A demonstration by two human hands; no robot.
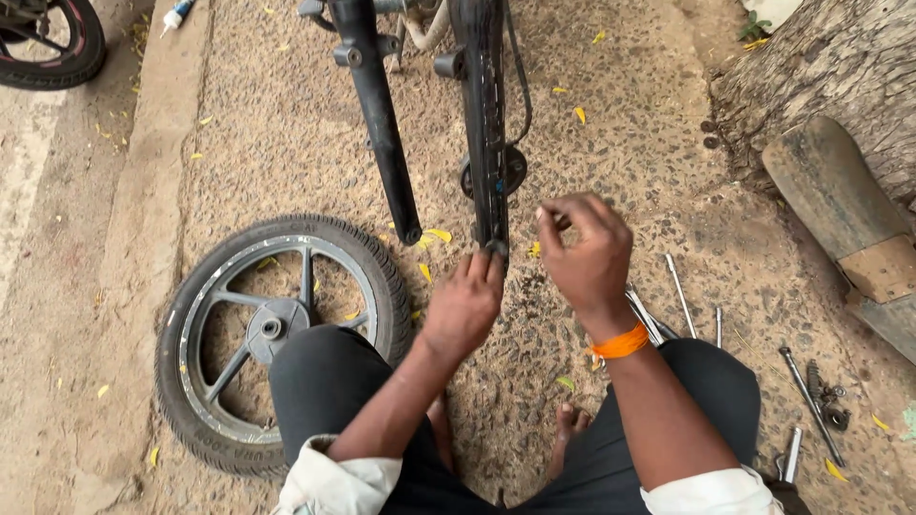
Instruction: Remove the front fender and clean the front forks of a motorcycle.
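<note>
Two black fork legs of a motorcycle hang over the gravelly ground: one leg [382,124] on the left, the other leg [485,124] in the middle. My left hand [464,307] touches the bottom end of the middle leg with its fingertips. My right hand [587,253], with an orange band at the wrist, hovers just right of that leg, fingers curled and pinched together; whether it holds a small part is not visible. A removed wheel [281,334] with tyre and spoked alloy rim lies flat at the left, beside my left knee.
Long metal rods and tools [679,291] lie on the ground to the right, with an axle bolt and small parts [821,396] further right. A tree trunk [830,67] and a dark mudguard [840,195] stand at the right. Another tyre [57,48] shows at top left.
</note>
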